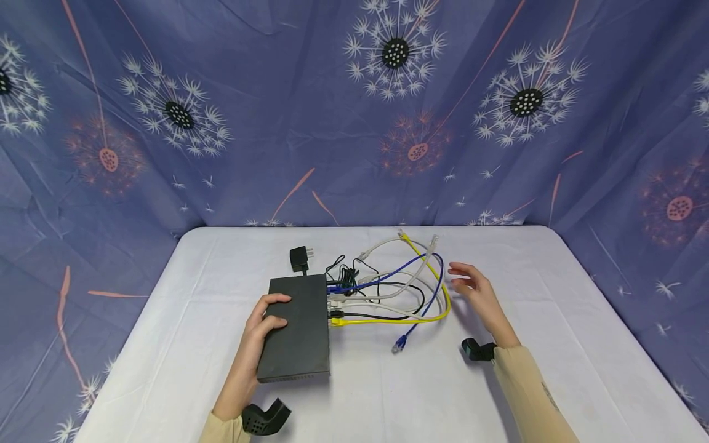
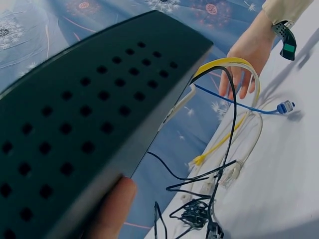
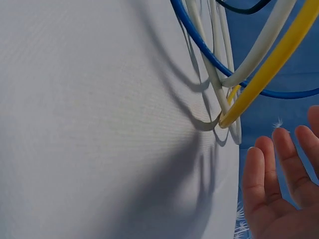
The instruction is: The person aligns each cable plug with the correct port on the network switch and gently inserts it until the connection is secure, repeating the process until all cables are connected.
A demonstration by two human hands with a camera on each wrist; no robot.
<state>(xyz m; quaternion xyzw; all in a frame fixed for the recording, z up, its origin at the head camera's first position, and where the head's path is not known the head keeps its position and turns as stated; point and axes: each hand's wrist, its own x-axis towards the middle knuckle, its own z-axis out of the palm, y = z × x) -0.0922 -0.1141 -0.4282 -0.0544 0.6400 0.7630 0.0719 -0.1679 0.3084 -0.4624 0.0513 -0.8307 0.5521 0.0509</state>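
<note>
My left hand [image 1: 259,326] grips a black network switch [image 1: 299,326] by its left side, thumb and finger over the top. In the left wrist view the vented side of the switch [image 2: 94,109] tilts above the table. Several network cables run from its right side: a yellow cable [image 1: 388,321], a blue cable [image 1: 393,272], a black cable and grey-white ones. One blue cable end [image 1: 400,343] lies loose at the front. My right hand [image 1: 477,294] hovers right of the cable loops with relaxed fingers, holding nothing; in the right wrist view its fingers [image 3: 254,169] stay apart from the cables.
Behind the switch a black power adapter [image 1: 299,258] lies with its prongs to the right. A bundled thin black cord [image 1: 348,278] sits beside the switch among the cables. The white table [image 1: 221,258] ends at a blue dandelion-print curtain [image 1: 310,123].
</note>
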